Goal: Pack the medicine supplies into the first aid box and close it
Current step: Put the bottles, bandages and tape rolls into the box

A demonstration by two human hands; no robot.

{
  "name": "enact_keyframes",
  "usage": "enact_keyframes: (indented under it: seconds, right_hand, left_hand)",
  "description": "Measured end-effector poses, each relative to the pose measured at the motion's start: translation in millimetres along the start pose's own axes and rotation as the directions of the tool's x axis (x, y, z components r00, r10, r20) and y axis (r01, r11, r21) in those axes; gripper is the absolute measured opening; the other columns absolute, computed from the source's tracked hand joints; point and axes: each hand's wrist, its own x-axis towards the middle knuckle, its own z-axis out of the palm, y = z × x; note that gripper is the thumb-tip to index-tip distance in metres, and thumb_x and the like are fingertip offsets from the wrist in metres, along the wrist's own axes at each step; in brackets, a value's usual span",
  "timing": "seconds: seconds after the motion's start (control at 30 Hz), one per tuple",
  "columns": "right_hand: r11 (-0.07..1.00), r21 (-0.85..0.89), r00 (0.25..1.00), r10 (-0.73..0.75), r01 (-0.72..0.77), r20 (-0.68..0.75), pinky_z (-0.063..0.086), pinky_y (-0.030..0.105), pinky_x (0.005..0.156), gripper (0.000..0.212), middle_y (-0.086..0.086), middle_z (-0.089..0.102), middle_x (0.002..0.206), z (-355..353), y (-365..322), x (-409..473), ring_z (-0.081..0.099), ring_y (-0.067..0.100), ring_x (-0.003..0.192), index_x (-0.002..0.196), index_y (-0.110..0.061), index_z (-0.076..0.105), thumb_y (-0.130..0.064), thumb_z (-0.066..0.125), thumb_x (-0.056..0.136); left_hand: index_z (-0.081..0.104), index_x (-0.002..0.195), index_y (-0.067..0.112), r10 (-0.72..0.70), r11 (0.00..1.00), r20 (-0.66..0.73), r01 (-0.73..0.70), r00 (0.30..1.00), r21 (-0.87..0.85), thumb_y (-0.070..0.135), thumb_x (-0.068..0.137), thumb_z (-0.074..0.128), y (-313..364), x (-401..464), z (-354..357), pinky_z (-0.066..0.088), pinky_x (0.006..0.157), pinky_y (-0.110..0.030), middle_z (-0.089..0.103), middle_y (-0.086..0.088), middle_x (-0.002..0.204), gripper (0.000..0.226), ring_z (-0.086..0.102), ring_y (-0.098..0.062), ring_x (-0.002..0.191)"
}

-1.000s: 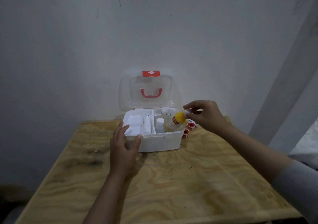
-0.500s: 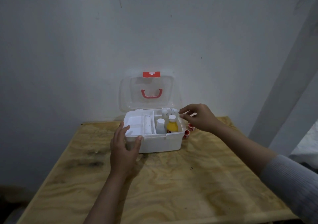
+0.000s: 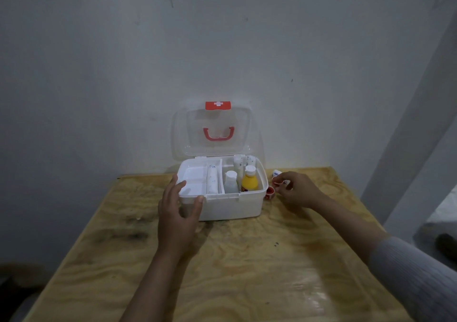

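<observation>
The white first aid box [image 3: 232, 206] stands open on the wooden table, its clear lid [image 3: 215, 133] with a red handle upright against the wall. Inside stand a yellow bottle [image 3: 249, 183], a small white bottle [image 3: 231, 185] and a white roll [image 3: 212, 182] in the middle slot. My left hand [image 3: 178, 212] grips the box's front left corner. My right hand [image 3: 298, 190] is down at the table right of the box, fingers pinching at small red-and-white tape rolls [image 3: 270, 193]. Whether it grips one is not clear.
The plywood table [image 3: 247, 272] ends at a grey wall behind the box. Another small white item [image 3: 275, 173] lies by the wall behind my right hand. A pale slanted beam [image 3: 408, 128] rises at the right.
The yellow bottle went from my right hand into the box and was let go. My right hand then moved right and down to the small rolls beside the box. My left hand stayed.
</observation>
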Motion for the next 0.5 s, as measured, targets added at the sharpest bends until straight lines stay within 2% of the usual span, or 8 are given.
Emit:
enact_keyframes:
  seconds: [0.1, 0.17, 0.27, 0.4, 0.5]
  right_hand:
    - [0.999, -0.023, 0.996, -0.032, 0.034, 0.081, 0.042, 0.023, 0.074, 0.030, 0.003, 0.065, 0.102, -3.8, -0.1, -0.1, 0.053, 0.009, 0.081, 0.108, -0.019, 0.068, -0.021, 0.067, 0.078]
    - [0.996, -0.015, 0.986, -0.081, 0.084, 0.146, 0.047, 0.027, 0.073, 0.027, -0.008, 0.057, 0.088, -7.3, -3.8, -3.0, 0.051, 0.009, 0.075, 0.105, -0.022, 0.069, -0.024, 0.070, 0.078]
    - [0.993, -0.011, 0.973, -0.116, 0.120, 0.201, 0.044, 0.020, 0.067, 0.025, -0.018, 0.046, 0.085, -6.1, -5.1, -5.3, 0.050, 0.003, 0.075, 0.101, -0.026, 0.070, -0.028, 0.072, 0.076]
    - [0.996, -0.015, 0.981, -0.079, 0.083, 0.179, 0.041, 0.020, 0.066, 0.024, -0.005, 0.056, 0.091, 1.3, -2.3, -5.7, 0.048, 0.005, 0.078, 0.097, -0.027, 0.071, -0.028, 0.074, 0.074]
    - [0.999, 0.000, 0.985, -0.046, 0.046, 0.165, 0.046, 0.023, 0.070, 0.019, -0.008, 0.055, 0.085, 0.0, -5.7, -8.1, 0.050, 0.007, 0.078, 0.090, -0.020, 0.071, -0.025, 0.076, 0.073]
  left_hand:
    - [0.049, 0.127, 0.025, -0.001, 1.000, -0.002, 0.001, 1.000, 0.016, 0.043, 0.081, 0.062, -0.8, 0.4, 0.5, 0.035, 0.093, -0.021, 0.037, 0.005, 0.149, 0.051, 0.034, -0.010, 0.132]
    - [0.049, 0.127, 0.024, 0.000, 1.000, 0.004, 0.000, 1.000, 0.013, 0.042, 0.081, 0.063, -1.8, 0.5, 1.0, 0.033, 0.091, -0.017, 0.038, 0.006, 0.149, 0.051, 0.035, -0.012, 0.133]
    - [0.050, 0.127, 0.023, -0.008, 1.000, 0.000, 0.008, 1.000, 0.010, 0.046, 0.078, 0.058, -2.2, 0.4, 0.9, 0.029, 0.089, -0.011, 0.038, 0.005, 0.149, 0.056, 0.034, -0.011, 0.133]
    - [0.048, 0.128, 0.025, -0.014, 1.000, -0.001, 0.014, 1.000, 0.001, 0.048, 0.077, 0.057, -2.7, 0.2, 2.0, 0.036, 0.094, -0.024, 0.037, 0.005, 0.149, 0.056, 0.033, -0.009, 0.132]
    - [0.048, 0.127, 0.027, -0.007, 1.000, -0.002, 0.007, 1.000, -0.006, 0.047, 0.078, 0.058, -3.7, 0.2, 2.5, 0.038, 0.096, -0.029, 0.038, 0.006, 0.149, 0.054, 0.034, -0.012, 0.134]
